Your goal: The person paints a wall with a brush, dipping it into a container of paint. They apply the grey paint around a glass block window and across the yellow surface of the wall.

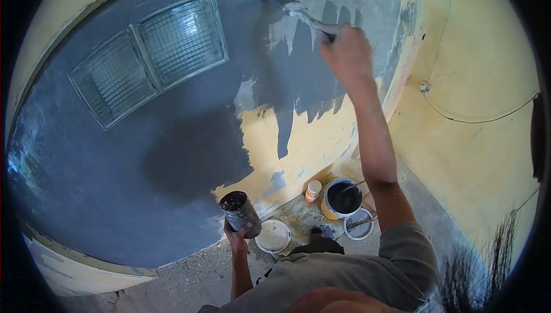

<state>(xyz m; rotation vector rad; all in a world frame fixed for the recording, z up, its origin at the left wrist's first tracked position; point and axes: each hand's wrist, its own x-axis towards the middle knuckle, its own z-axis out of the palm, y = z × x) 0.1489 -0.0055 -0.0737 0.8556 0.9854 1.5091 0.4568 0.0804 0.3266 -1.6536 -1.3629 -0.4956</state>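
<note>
My right hand (346, 55) is raised high and grips the handle of a paintbrush (290, 6), whose bristles press against the wall at the top. The wall (143, 164) is mostly covered in dark grey paint, with a yellow patch (313, 141) left bare below the brush. My left hand (238, 237) is held low near my body and grips a small paint-smeared can (240, 212) with dark paint inside.
Two glass-block windows (152, 57) sit in the grey wall at upper left. On the floor by the wall stand a yellow bucket of dark paint (342, 198), a white lid (274, 235), a small open tin (359, 225) and a small bottle (313, 190). A yellow side wall (476, 100) stands on the right.
</note>
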